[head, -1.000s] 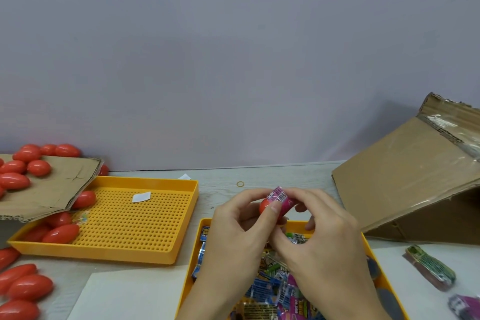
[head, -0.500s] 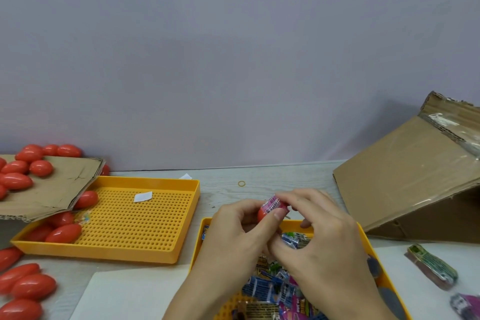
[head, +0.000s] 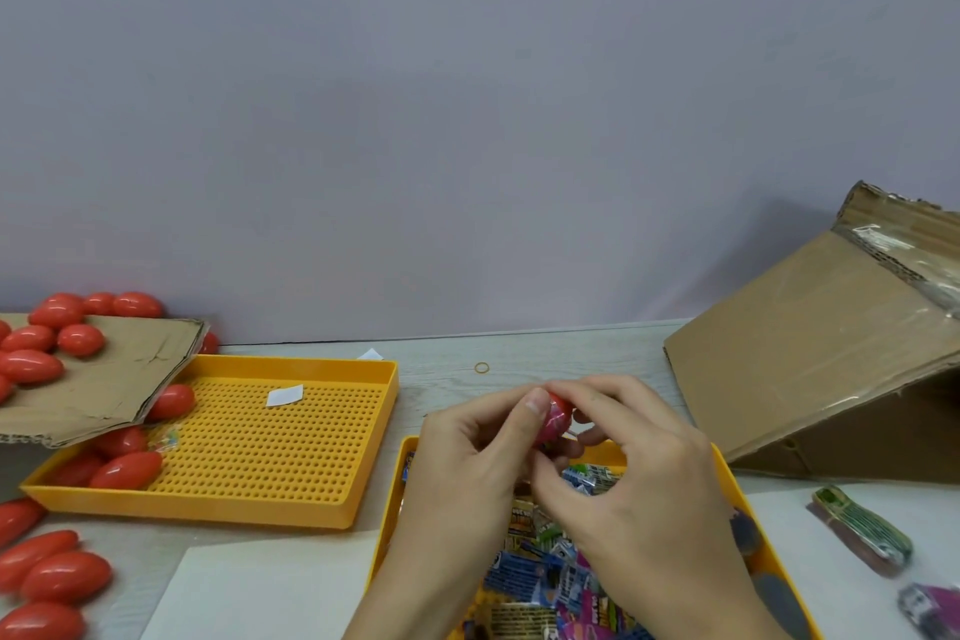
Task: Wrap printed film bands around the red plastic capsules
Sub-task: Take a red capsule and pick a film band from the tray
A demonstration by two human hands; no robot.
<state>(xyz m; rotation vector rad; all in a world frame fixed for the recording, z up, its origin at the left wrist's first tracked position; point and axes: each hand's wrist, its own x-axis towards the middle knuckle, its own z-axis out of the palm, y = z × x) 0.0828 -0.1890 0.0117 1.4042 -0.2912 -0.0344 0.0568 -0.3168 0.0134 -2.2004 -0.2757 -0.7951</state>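
Fingers of both hands pinch capsule w/ pink band, lower centre, over film tray; you steady it for wrapping.

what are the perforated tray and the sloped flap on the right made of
Perforated tray: looks like rigid moulded plastic, uniform yellow-orange, matte, with regular holes. Sloped flap: brown corrugated cardboard, with fluting showing at its torn top edge and glossy clear tape there.

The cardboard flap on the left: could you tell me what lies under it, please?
Under the cardboard flap, red capsules poke out into the perforated yellow tray; anything further beneath is covered.
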